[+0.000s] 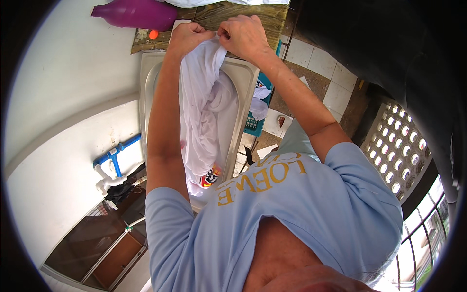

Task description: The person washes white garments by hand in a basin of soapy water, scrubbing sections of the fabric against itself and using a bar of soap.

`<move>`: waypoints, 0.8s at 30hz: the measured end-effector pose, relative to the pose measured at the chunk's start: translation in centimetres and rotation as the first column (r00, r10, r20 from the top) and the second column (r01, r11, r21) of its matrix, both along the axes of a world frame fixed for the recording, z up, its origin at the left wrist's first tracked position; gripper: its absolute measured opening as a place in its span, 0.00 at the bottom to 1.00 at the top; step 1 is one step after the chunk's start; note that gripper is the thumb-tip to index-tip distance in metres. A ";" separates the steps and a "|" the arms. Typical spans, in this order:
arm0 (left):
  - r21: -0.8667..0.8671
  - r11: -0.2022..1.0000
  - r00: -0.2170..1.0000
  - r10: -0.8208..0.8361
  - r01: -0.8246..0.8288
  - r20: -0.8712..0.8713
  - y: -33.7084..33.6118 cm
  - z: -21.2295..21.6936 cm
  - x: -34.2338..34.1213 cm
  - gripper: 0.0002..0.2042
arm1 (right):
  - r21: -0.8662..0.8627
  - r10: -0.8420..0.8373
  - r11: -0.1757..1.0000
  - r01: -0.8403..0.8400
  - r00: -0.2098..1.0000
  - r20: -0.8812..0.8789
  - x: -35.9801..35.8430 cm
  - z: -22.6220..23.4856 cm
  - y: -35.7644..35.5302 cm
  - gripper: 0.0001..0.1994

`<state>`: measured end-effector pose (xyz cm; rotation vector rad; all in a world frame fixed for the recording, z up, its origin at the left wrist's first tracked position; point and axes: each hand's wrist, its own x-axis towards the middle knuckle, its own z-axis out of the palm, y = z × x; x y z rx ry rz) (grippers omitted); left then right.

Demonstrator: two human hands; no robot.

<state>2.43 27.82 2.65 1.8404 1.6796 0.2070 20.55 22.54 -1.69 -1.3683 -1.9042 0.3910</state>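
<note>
A white cloth garment (202,107) hangs from both my hands down into a metal sink (247,78). It has a colourful printed patch near its lower end. My left hand (187,38) pinches the cloth's top edge on the left. Close beside it, my right hand (244,38) grips the same edge, its fingers curled in. Both hands are over the sink's far end, by a wooden board. The lower part of the cloth lies bunched in the sink, and my shirt covers the sink's near end.
On the wooden board (206,18) lies a purple bottle (138,13), with an orange cap (153,34) nearby. A teal basket (253,125) with white cloths stands right of the sink. Blue pipe (127,142) and a white tap (108,182) are on the left wall.
</note>
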 end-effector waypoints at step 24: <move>-0.029 0.999 1.000 0.023 -0.023 -0.020 0.1 -0.3 -0.1 0.10 | -0.004 0.008 1.000 -0.008 1.000 0.001 0.0 -0.2 0.1 0.03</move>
